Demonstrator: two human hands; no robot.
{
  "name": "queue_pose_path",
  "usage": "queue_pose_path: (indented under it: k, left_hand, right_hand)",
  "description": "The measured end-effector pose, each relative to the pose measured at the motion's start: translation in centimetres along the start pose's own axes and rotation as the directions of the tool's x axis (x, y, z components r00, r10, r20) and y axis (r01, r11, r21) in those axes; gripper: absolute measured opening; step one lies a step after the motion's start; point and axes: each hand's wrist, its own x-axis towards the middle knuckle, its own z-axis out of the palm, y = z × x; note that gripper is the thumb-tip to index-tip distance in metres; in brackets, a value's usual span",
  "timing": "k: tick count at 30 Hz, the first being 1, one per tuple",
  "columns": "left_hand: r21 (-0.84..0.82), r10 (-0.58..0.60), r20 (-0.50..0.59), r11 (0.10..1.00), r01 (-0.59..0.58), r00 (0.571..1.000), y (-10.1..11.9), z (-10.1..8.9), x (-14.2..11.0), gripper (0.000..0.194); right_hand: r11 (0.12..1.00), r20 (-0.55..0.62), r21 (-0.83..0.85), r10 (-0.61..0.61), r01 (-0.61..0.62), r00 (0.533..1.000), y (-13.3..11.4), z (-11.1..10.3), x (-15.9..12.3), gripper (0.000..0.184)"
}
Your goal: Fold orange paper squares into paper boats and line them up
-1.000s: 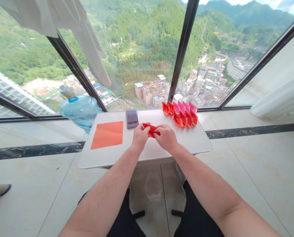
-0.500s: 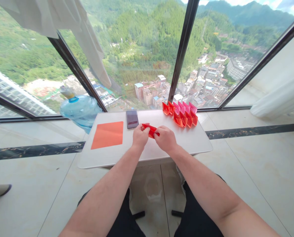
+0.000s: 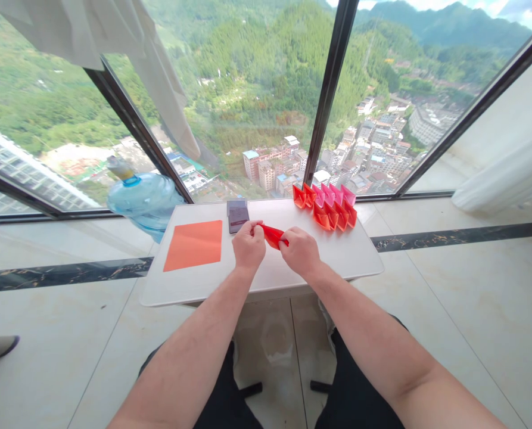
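Over the middle of the small white table (image 3: pixel 203 286), my left hand (image 3: pixel 248 246) and my right hand (image 3: pixel 299 251) both pinch a folded red paper (image 3: pixel 273 235) between them. The left fingers close on its left end, the right fingers on its right end. A flat orange paper sheet (image 3: pixel 194 245) lies to the left of my hands. A dark phone (image 3: pixel 238 215) lies just beyond my left hand. Several folded red, orange and pink paper pieces (image 3: pixel 330 208) stand in rows at the table's far right.
A large blue water bottle (image 3: pixel 144 198) lies on the floor by the table's far left corner. Floor-to-ceiling windows with dark frames (image 3: pixel 326 95) rise right behind the table. A white curtain (image 3: pixel 502 173) hangs at right. My knees sit under the near edge.
My left hand has shifted slightly left and up, closer to the phone, drawing the red paper's left end with it. The right hand has barely moved.
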Motion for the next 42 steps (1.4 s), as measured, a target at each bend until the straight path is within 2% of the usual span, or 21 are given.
queue_pose_path:
  k: [13, 16, 18, 20, 25, 28, 35, 42]
  left_hand:
    - [0.057, 0.087, -0.052, 0.995, -0.084, 0.995, 1.2, -0.2, -0.5, 0.015]
    - [-0.05, 0.002, -0.023, 0.999, -0.003, 1.0, 0.9, 0.2, -0.3, 0.024]
    - [-0.13, -0.092, 0.055, 0.987, 0.098, 0.994, 0.4, 0.5, -0.1, 0.026]
    - [-0.147, -0.149, 0.113, 0.975, 0.165, 0.982, 0.0, 0.6, 0.3, 0.021]
    - [-0.045, -0.111, -0.012, 0.993, 0.11, 0.994, -0.7, -0.1, 1.5, 0.019]
    - [0.001, -0.126, -0.045, 0.992, 0.126, 0.991, -0.8, -0.6, 2.0, 0.021]
    - [-0.039, -0.179, -0.085, 0.984, 0.177, 0.98, -0.6, -1.1, 2.6, 0.021]
    - [-0.012, -0.186, -0.075, 0.983, 0.185, 0.98, -0.6, -1.2, 2.8, 0.02]
  right_hand:
    - [0.998, 0.031, -0.062, 0.008, -0.006, 0.999, -0.1, 0.1, -0.1, 0.019]
    - [0.999, 0.023, -0.035, 0.005, -0.004, 1.0, -0.1, 0.0, 0.0, 0.018]
    - [1.0, 0.024, -0.019, -0.006, 0.006, 1.0, -0.1, 0.0, 0.0, 0.018]
    - [1.0, 0.025, -0.001, -0.023, 0.023, 0.999, 0.0, 0.0, -0.1, 0.018]
    - [0.987, -0.006, 0.129, -0.099, 0.099, 0.995, 0.2, -0.1, -0.5, 0.019]
    - [0.978, 0.011, 0.164, -0.129, 0.126, 0.992, 0.4, -0.2, -0.7, 0.018]
    - [0.978, 0.11, 0.068, -0.206, 0.2, 0.972, 0.5, -0.3, -0.9, 0.017]
    - [0.968, 0.081, 0.004, -0.25, 0.251, 0.965, 0.5, 0.0, -0.9, 0.025]
